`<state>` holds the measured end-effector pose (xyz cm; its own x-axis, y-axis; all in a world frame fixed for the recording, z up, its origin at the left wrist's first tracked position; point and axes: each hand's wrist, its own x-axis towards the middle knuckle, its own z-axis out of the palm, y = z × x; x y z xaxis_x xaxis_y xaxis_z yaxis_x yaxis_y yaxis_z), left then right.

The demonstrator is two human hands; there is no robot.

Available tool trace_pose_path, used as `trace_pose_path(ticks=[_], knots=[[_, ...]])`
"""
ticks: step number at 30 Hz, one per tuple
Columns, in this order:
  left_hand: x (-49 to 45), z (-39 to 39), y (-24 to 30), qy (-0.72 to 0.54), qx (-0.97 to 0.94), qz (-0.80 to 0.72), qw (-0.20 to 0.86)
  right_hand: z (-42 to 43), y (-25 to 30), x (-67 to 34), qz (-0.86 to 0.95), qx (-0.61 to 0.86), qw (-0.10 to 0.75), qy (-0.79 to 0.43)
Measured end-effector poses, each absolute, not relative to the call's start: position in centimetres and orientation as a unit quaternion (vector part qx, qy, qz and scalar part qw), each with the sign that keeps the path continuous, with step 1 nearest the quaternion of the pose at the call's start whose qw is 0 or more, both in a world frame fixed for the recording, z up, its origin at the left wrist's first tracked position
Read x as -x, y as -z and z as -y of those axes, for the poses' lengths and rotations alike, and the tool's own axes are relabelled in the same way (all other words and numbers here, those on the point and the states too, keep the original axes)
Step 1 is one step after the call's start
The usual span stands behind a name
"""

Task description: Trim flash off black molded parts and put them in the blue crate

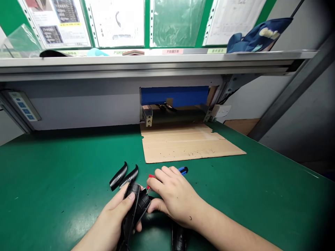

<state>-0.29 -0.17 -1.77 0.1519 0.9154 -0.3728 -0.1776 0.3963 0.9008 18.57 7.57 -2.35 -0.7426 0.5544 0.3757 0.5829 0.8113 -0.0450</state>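
Note:
My left hand is wrapped round black molded plastic parts, its thumb pressed on top. In my right hand is a utility knife, its red front end and blue-and-black tail showing past the fingers. The blade touches or nearly touches the edge of the black part; I cannot tell which. My right thumb rests against that part. Two curved, ribbed black pieces lie on the table just beyond my left hand. Another black part is below my right wrist, partly hidden.
A flat cardboard sheet lies on the green table before a conveyor opening with a blue flap. A power strip is fixed at left. Above runs a metal shelf. Small dark scraps dot the tabletop.

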Motion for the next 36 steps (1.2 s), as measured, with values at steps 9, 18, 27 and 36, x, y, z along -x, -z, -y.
trace_pose_path(ticks=[9,18,27,36], knots=[[-0.3,0.5,0.4,-0.393,-0.406,-0.565,0.600,-7.2,2.5,-18.4,0.925,0.323,0.175,0.093],[0.3,0.8,2.4,-0.388,-0.458,-0.614,0.512,-7.2,2.7,-18.1,0.939,0.300,0.147,0.085],[-0.4,1.1,1.4,-0.399,-0.525,-0.609,0.440,-8.6,2.0,-20.1,0.932,0.180,0.177,-0.261],[-0.1,0.9,1.5,-0.419,-0.495,-0.589,0.482,-11.0,2.1,-21.8,0.882,0.379,0.274,-0.057]])
